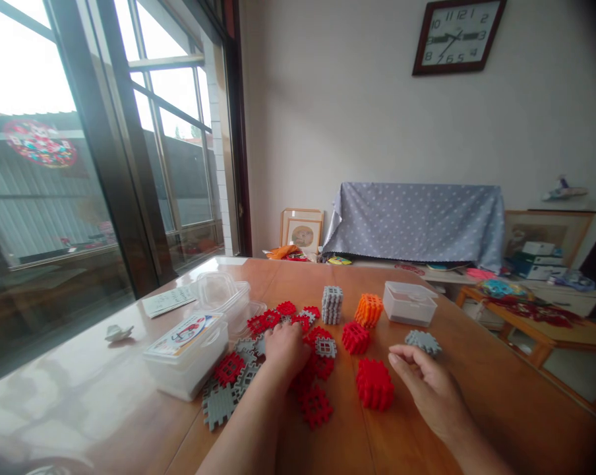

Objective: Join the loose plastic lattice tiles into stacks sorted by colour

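My left hand (287,349) reaches into a loose pile of red and grey notched plastic tiles, touching the red ones. Its fingers bend downward and their tips are hidden, so a grip cannot be made out. To the right of a large red tile stack (374,384), my right hand (429,382) is loosely open, thumb and index tips slightly apart with nothing visible between them. Just beyond that hand lies a low grey stack (423,342). Farther back are a smaller red stack (356,338), an orange stack (368,310) and a tall grey stack (332,305).
A lidded plastic box (186,356) with a picture label stands left of the pile, beside clear containers (222,293). Another clear box (409,305) is at the back right. A printed sheet (168,301) and a small pale object (119,333) lie on the wooden table's left side.
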The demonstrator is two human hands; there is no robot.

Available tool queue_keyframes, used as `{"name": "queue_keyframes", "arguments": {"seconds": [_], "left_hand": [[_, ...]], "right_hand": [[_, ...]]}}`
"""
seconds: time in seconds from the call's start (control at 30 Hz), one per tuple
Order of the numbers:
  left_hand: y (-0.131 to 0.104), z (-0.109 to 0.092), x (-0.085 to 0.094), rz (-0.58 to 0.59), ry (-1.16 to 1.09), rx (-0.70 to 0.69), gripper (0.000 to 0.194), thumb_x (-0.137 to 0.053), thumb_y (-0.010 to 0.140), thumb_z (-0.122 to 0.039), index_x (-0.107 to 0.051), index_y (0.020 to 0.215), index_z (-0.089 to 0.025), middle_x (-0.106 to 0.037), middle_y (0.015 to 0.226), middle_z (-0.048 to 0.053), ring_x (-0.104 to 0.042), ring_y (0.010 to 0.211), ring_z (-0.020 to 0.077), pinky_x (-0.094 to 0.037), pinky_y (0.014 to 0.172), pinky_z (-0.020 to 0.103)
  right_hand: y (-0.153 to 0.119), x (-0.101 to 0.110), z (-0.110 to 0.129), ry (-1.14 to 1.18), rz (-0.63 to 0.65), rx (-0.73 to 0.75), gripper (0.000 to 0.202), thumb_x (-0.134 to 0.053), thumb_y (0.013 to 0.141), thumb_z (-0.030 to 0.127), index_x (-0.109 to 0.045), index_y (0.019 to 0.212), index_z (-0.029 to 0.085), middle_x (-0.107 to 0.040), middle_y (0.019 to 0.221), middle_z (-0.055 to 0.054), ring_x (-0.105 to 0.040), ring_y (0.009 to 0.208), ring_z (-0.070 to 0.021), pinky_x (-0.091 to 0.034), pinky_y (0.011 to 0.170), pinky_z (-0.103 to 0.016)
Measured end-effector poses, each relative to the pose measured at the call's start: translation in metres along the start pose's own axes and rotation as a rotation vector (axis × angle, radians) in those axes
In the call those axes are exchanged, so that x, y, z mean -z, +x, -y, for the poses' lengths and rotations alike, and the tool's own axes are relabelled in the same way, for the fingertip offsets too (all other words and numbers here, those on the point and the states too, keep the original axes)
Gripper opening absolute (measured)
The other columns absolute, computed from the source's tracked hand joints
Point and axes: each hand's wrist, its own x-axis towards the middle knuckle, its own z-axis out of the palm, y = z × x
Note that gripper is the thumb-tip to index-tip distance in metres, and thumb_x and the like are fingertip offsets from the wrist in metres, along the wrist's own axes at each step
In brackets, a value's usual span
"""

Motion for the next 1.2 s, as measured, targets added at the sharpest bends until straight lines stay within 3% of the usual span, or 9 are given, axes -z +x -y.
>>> {"name": "queue_keyframes", "arguments": {"seconds": [0.37, 0.6, 0.83, 0.9, 1.0, 1.07, 1.13, 1.2], "left_hand": [[0.007, 0.006, -0.001, 0.031, -0.101, 0.110, 0.015, -0.065, 0.071, -0.024, -0.073, 0.083, -0.021, -0.074, 0.101, 0.018, -0.062, 0.106, 0.0376, -0.036, 0.095, 0.053], [0.007, 0.009, 0.002, -0.052, -0.171, 0.156, 0.012, -0.060, 0.074, -0.019, -0.070, 0.080, -0.021, -0.075, 0.097, 0.015, -0.063, 0.104, 0.0348, -0.036, 0.095, 0.049], [0.007, 0.013, 0.007, -0.168, -0.258, 0.128, 0.019, -0.050, 0.084, -0.018, -0.065, 0.093, -0.023, -0.072, 0.091, 0.009, -0.065, 0.085, 0.0253, -0.040, 0.073, 0.032], [0.006, 0.009, 0.010, -0.233, -0.347, 0.086, 0.019, -0.050, 0.084, -0.018, -0.063, 0.097, -0.024, -0.071, 0.090, 0.006, -0.064, 0.083, 0.0217, -0.039, 0.071, 0.028], [0.002, -0.003, 0.015, -0.288, -0.656, -0.030, 0.012, -0.054, 0.084, -0.020, -0.061, 0.093, -0.022, -0.067, 0.082, 0.001, -0.060, 0.076, 0.0167, -0.039, 0.067, 0.024], [-0.003, -0.014, 0.018, -0.254, -0.870, -0.104, 0.009, -0.055, 0.086, -0.028, -0.060, 0.085, -0.020, -0.061, 0.075, -0.001, -0.055, 0.070, 0.0142, -0.038, 0.064, 0.023], [-0.009, -0.026, 0.018, -0.195, -1.021, -0.144, 0.020, -0.058, 0.086, -0.036, -0.057, 0.075, -0.019, -0.055, 0.069, -0.003, -0.050, 0.066, 0.0123, -0.036, 0.061, 0.022], [-0.016, -0.037, 0.017, -0.085, -1.148, -0.183, 0.020, -0.062, 0.083, -0.034, -0.054, 0.073, -0.019, -0.052, 0.067, -0.004, -0.046, 0.063, 0.0105, -0.034, 0.059, 0.021]], "right_hand": [[-0.002, 0.000, 0.006, -0.011, 0.004, -0.022, 0.040, -0.057, 0.090, 0.059, -0.070, 0.107, 0.024, -0.075, 0.109, -0.006, -0.068, 0.102, -0.0267, -0.051, 0.090, -0.037], [-0.005, 0.001, 0.013, -0.028, -0.011, -0.031, 0.040, -0.057, 0.089, 0.060, -0.071, 0.105, 0.025, -0.075, 0.108, -0.004, -0.067, 0.104, -0.0267, -0.051, 0.086, -0.034], [-0.007, 0.002, 0.017, -0.036, -0.030, -0.056, 0.042, -0.055, 0.091, 0.061, -0.070, 0.106, 0.025, -0.075, 0.109, -0.004, -0.066, 0.107, -0.0283, -0.052, 0.079, -0.034], [-0.007, 0.002, 0.020, -0.035, -0.058, -0.059, 0.043, -0.055, 0.090, 0.061, -0.070, 0.106, 0.025, -0.075, 0.109, -0.005, -0.066, 0.106, -0.0289, -0.052, 0.075, -0.033], [-0.008, 0.002, 0.025, -0.014, -0.111, -0.047, 0.042, -0.056, 0.090, 0.061, -0.070, 0.106, 0.025, -0.074, 0.110, -0.005, -0.066, 0.106, -0.0290, -0.053, 0.074, -0.032], [-0.009, 0.002, 0.028, 0.021, -0.139, -0.036, 0.042, -0.056, 0.090, 0.061, -0.069, 0.106, 0.025, -0.074, 0.109, -0.006, -0.066, 0.105, -0.0287, -0.053, 0.074, -0.032], [-0.010, 0.001, 0.031, 0.051, -0.158, -0.023, 0.042, -0.057, 0.090, 0.061, -0.069, 0.106, 0.024, -0.074, 0.107, -0.006, -0.066, 0.102, -0.0283, -0.053, 0.075, -0.032], [-0.011, -0.001, 0.034, 0.063, -0.162, 0.003, 0.041, -0.058, 0.090, 0.060, -0.068, 0.107, 0.024, -0.074, 0.107, -0.007, -0.067, 0.100, -0.0278, -0.054, 0.078, -0.033]]}}
